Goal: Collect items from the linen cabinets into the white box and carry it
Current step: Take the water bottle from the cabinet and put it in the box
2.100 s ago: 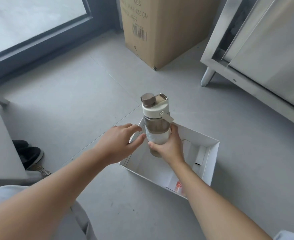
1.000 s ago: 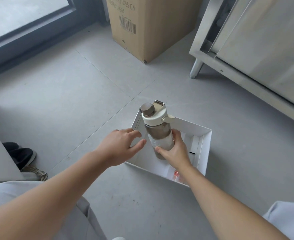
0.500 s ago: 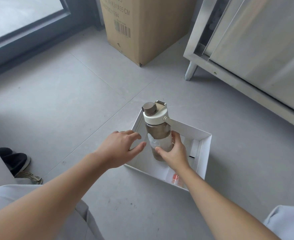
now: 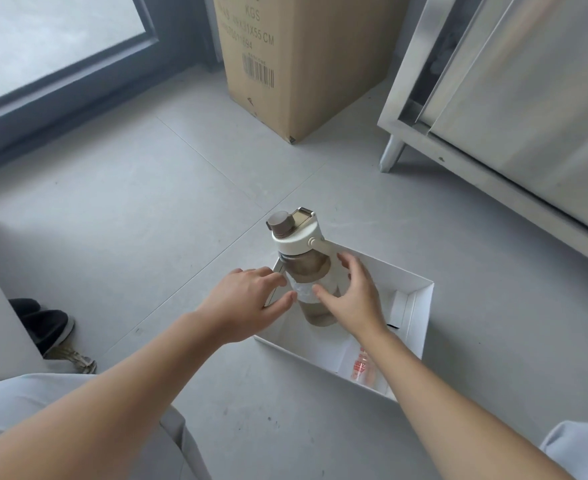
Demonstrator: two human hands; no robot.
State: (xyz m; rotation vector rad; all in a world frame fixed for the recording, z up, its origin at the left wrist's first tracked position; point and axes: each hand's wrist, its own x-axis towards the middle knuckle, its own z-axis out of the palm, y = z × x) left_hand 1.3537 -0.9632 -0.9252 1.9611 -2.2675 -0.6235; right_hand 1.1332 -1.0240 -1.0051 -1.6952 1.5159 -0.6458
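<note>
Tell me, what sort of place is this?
Probably a storeroom or a back-of-house work area. A steel cabinet stands on legs, and a big cardboard carton with a barcode sits on the bare grey tiled floor.

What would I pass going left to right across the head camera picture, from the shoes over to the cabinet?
Dark shoes → left hand → water bottle → right hand → steel cabinet.
</note>
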